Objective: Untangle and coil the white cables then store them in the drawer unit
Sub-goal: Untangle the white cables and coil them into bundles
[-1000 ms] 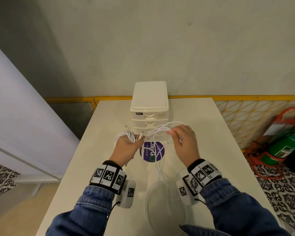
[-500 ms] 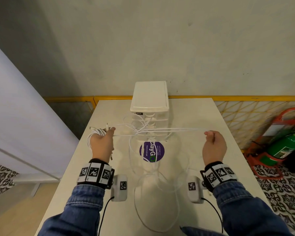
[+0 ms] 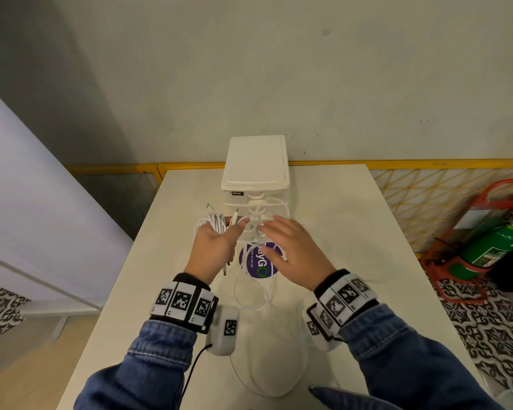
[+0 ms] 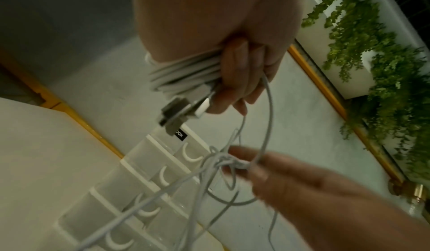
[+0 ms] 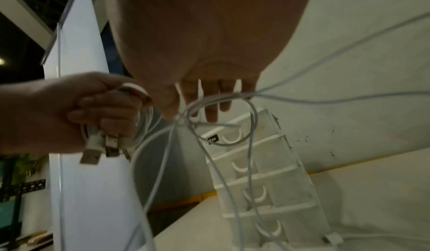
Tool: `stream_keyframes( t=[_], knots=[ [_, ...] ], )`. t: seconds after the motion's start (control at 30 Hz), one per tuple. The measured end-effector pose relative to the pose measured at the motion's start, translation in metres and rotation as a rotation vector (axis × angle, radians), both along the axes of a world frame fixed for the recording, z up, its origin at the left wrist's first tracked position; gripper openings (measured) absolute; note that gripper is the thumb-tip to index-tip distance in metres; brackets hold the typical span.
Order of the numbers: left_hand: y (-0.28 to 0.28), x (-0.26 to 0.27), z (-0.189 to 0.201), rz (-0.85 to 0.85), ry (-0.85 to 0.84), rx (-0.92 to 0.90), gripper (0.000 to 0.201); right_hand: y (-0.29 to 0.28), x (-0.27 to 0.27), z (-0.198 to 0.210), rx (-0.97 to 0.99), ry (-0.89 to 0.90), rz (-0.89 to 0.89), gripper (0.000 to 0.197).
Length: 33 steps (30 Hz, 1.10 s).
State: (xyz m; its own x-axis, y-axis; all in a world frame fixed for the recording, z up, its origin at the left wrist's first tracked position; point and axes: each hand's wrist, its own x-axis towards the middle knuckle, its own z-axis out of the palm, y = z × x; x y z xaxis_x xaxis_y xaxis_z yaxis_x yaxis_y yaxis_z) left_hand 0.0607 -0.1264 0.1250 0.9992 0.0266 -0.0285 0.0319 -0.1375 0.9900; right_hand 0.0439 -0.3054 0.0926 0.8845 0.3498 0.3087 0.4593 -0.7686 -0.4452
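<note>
My left hand (image 3: 216,241) grips a coil of white cable (image 3: 213,222) with several USB plugs (image 4: 179,111) sticking out below its curled fingers (image 4: 235,82). My right hand (image 3: 279,241) is close beside it, in front of the white drawer unit (image 3: 255,164). Its thumb and fingers (image 5: 210,106) pinch a knot of tangled white strands (image 4: 229,161). Loose cable hangs from the knot and lies in loops (image 3: 267,365) on the white table (image 3: 353,232). All the drawers (image 5: 258,174) look closed.
A round purple sticker (image 3: 256,263) lies on the table under the hands. A green fire extinguisher (image 3: 492,247) in a red stand is on the floor at the right. A yellow wire fence (image 3: 427,184) runs behind the table, with a pale panel (image 3: 27,202) left.
Half a second ago the hands were spread wide with the cable stretched between them. They have now come together before the drawer unit, and the strands hang slack.
</note>
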Motion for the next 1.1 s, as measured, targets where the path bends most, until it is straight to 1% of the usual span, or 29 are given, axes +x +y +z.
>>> stream_keyframes(
  t=[0.03,0.07,0.13,0.2,0.23,0.3,0.4,0.47,0.53,0.6,0.73,0.87,0.97,1.03,1.07,1.1],
  knots=[
    [0.000,-0.001,0.000,-0.009,0.002,0.000,0.038,0.001,0.003,-0.004,-0.051,0.061,-0.012,0.044],
    [0.001,-0.001,0.001,-0.013,0.006,0.016,0.038,0.000,0.004,-0.008,-0.058,0.098,-0.023,0.042],
    [0.005,0.000,-0.002,-0.010,0.033,0.066,0.042,-0.004,0.006,-0.012,0.040,0.098,-0.019,0.036],
    [0.010,0.002,-0.009,0.027,0.074,0.131,0.047,-0.010,0.007,-0.009,0.152,0.135,-0.027,0.031],
    [0.012,0.002,-0.012,0.043,0.088,0.165,0.047,-0.014,0.008,-0.008,0.203,0.139,-0.044,0.030],
    [0.013,0.001,-0.019,0.005,0.104,0.216,0.050,-0.021,0.009,-0.003,0.277,0.072,-0.124,0.025],
    [0.008,-0.002,-0.021,-0.048,0.110,0.288,0.040,-0.027,0.011,0.005,0.335,-0.049,-0.236,0.017],
    [0.007,0.002,-0.022,-0.042,0.107,0.307,0.044,-0.028,0.011,0.005,0.358,-0.070,-0.272,0.016],
    [0.013,0.007,-0.019,0.002,0.099,0.329,0.044,-0.033,0.009,0.003,0.505,-0.072,-0.332,0.018],
    [0.026,0.012,-0.018,0.083,0.119,0.331,0.040,-0.047,0.009,0.005,0.616,-0.068,-0.450,0.023],
    [0.048,0.015,-0.019,0.206,0.141,0.338,0.043,-0.067,0.008,0.006,0.671,-0.037,-0.611,0.024],
    [0.052,0.017,-0.018,0.291,0.130,0.350,0.041,-0.070,0.008,-0.016,0.779,0.012,-0.806,0.024],
    [0.051,0.018,-0.014,0.305,0.123,0.265,0.038,-0.081,0.008,-0.040,0.739,0.144,-0.906,0.026],
    [0.043,0.016,-0.010,0.225,0.097,0.213,0.037,-0.084,0.007,-0.050,0.602,0.323,-0.927,0.030],
    [0.038,0.015,-0.008,0.171,0.084,0.203,0.038,-0.084,0.006,-0.051,0.510,0.383,-0.915,0.034],
    [0.032,0.013,-0.006,0.117,0.075,0.194,0.044,-0.081,0.006,-0.050,0.445,0.374,-0.888,0.040]
  ],
)
